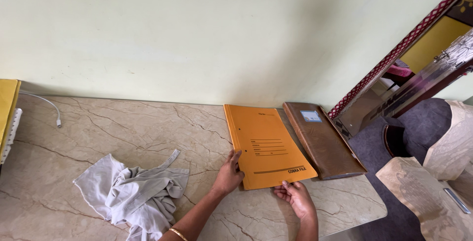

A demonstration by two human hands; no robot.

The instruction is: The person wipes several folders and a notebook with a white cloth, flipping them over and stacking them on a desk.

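Two hands working orange file folder (268, 145) lying flat and closed on marble worktop (123, 127) — left hand (227, 176) pressing its left edge, grip loose; right hand (295, 197) pinching bottom edge. Brown folder (322, 140) lying just beside — untouched. Grey cloth (133, 191) sitting crumpled nearby.

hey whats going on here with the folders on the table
A person is handling an orange file folder that lies flat on a marble table. Their left hand presses its near left edge, and their right hand grips its near bottom edge. A brown folder lies right beside it, untouched. A crumpled grey cloth sits to the left of the hands, and a white cable trails near the wall.
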